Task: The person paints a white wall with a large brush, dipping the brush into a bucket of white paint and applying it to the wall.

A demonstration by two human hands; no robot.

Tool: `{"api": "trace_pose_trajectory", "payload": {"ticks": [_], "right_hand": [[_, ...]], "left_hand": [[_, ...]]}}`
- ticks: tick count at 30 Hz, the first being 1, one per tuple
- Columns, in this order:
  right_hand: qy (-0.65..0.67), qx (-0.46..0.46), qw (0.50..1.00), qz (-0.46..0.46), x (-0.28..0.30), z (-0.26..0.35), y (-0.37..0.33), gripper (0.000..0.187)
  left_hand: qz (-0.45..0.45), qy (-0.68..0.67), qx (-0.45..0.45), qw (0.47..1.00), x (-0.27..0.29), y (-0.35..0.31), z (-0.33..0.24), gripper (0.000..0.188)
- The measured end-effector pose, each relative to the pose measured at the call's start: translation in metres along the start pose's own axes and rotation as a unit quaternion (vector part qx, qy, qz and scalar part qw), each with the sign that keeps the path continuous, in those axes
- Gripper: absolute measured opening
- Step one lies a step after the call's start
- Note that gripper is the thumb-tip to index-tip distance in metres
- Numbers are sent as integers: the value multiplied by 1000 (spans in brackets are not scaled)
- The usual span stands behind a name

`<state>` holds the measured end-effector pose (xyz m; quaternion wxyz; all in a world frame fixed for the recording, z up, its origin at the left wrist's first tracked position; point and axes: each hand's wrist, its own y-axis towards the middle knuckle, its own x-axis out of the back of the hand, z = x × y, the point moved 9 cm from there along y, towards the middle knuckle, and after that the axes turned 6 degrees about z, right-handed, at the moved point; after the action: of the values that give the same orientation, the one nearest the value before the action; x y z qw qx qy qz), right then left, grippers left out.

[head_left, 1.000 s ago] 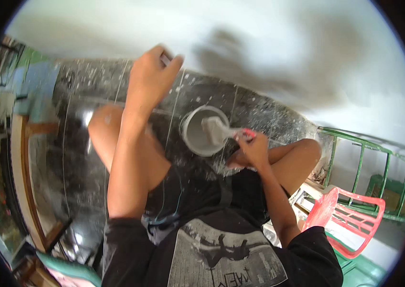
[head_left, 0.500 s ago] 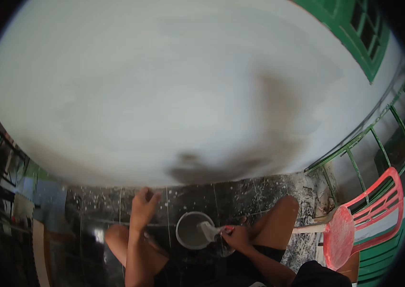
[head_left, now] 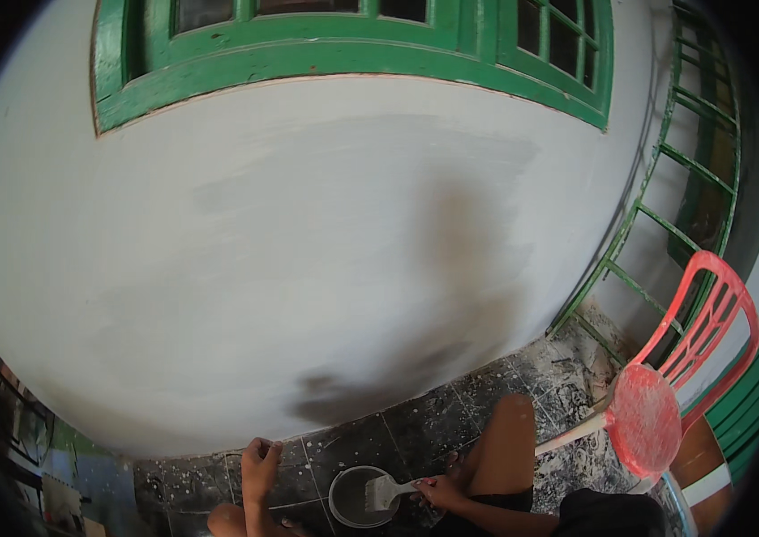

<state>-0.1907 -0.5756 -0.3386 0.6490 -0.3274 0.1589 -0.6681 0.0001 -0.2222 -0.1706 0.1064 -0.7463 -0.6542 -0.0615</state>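
In my right hand (head_left: 442, 494) is the handle of a wide, pale paintbrush (head_left: 381, 493), with my fingers closed round it. Its head reaches over the opening of a round bucket (head_left: 333, 498), and I cannot tell whether it touches what is inside. The bucket stands on the dark floor between my legs. My left hand (head_left: 260, 463) is raised to the left of the bucket, near the foot of the wall, its fingers curled in and nothing visible in them. Ahead rises a whitish wall (head_left: 325, 251) with greyish, streaky patches and my shadow on it.
A green-framed window (head_left: 308, 67) sits high in the wall. To the right stand a red plastic chair (head_left: 646, 421), spattered with white, and a green metal ladder (head_left: 666, 170) leaning on the wall. The dark tiled floor (head_left: 352, 447) bears white splashes. Household clutter lies at the far left.
My view has tilted up and turned, bringing the whole lower window frame in. My left hand stays raised with curled fingers; the right still holds the paintbrush at the bucket.
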Motion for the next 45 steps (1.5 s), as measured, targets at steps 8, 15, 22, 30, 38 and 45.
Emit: {"api": "trace_pose_trajectory", "payload": {"ticks": [8, 15, 22, 30, 38, 45], "right_hand": [[-184, -60, 977, 88, 1, -29, 19, 42], [-229, 33, 964, 128, -13, -40, 21, 42], [-407, 26, 907, 105, -26, -33, 27, 54], [-416, 126, 900, 29, -14, 12, 2, 46], [-428, 126, 895, 23, -21, -9, -8, 49], [-406, 97, 909, 4, -8, -8, -3, 49]], "left_hand": [[12, -35, 10, 999, -3, -3, -2, 19], [20, -60, 28, 998, -7, -5, 3, 15], [49, -45, 19, 998, -19, -5, -17, 17], [41, -36, -9, 998, -24, 9, -18, 18], [-26, -3, 12, 1000, 6, -5, 1, 19], [-30, 6, 15, 999, 2, 0, -8, 21]]}}
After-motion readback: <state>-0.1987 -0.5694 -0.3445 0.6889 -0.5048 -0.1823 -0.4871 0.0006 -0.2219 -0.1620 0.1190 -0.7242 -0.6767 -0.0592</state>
